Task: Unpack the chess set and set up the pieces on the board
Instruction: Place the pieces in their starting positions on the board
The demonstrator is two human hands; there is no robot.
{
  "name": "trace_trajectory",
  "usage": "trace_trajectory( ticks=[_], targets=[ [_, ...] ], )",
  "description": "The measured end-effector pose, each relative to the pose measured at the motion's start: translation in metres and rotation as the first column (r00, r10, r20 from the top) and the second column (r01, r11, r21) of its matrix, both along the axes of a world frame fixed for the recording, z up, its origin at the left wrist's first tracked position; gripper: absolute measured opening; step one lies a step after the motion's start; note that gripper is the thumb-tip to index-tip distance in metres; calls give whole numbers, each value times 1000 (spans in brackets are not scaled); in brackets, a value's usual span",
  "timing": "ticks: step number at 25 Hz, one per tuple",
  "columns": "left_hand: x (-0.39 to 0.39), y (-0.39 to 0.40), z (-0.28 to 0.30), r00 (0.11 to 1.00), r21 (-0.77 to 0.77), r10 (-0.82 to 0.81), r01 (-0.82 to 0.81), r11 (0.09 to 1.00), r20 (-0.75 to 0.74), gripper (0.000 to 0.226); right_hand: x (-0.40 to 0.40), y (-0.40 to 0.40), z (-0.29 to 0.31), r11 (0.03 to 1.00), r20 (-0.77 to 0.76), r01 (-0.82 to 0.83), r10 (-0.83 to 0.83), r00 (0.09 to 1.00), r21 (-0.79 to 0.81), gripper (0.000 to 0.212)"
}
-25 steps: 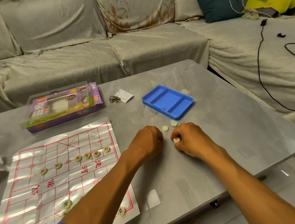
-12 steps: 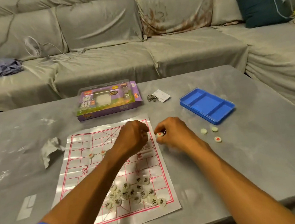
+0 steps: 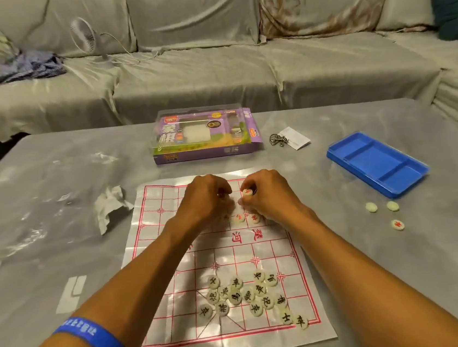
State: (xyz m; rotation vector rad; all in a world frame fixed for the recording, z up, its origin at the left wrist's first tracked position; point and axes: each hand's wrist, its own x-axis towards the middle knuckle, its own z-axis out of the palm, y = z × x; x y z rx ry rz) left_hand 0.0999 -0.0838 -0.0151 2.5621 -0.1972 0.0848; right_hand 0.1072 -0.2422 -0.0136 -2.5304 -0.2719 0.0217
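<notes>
Right hand: my right hand [image 3: 267, 197] hovers over the far half of the board, fingers curled, pinching a small round white piece with red lettering [image 3: 247, 191] between thumb and fingertips.
Left hand: my left hand [image 3: 206, 200] sits just beside it, fingers clenched inward; something small shows at the fingertips, but I cannot tell whether I am holding a piece.
Board: the glossy folded sheet printed with a red grid [image 3: 217, 260] lies flat on the grey table [image 3: 56, 221], under both my forearms.
Placed red pieces: two white discs with red characters [image 3: 245, 217] rest on the grid just below my hands.
Black pieces: a loose cluster of white discs with black characters [image 3: 247, 296] lies on the near half of the board, many touching.
Stray pieces: three white discs [image 3: 386, 214] lie on the table to the right, off the board, near the tray.
Tray: the blue plastic compartment tray [image 3: 378, 165] sits right of the board.
Box: the purple cardboard box with a clear lid [image 3: 203, 136] stands beyond the board's far edge.
Other items: a metal ring puzzle with a white slip [image 3: 289, 138] beside the box; crumpled white paper [image 3: 110, 206] left of the board.
Wrist: a blue band [image 3: 96, 342] circles my left forearm.
</notes>
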Motion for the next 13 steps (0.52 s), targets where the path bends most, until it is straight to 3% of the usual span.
trace_trajectory(
  ticks=[5, 10, 13],
  targets=[
    [1, 37, 6, 994, -15, 111, -111, 994, 0, 28, 5, -13, 0, 991, -22, 125, -125, 992, 41, 19],
    [-9, 58, -2, 984, -15, 171, -172, 985, -42, 31, -7, 10, -7, 999, -69, -35, 34, 997, -26, 25],
    [-9, 62, 1, 979, -57, 203, -203, 977, -9, 33, -11, 21, -7, 999, -26, -49, 48, 998, -19, 28]
  ],
)
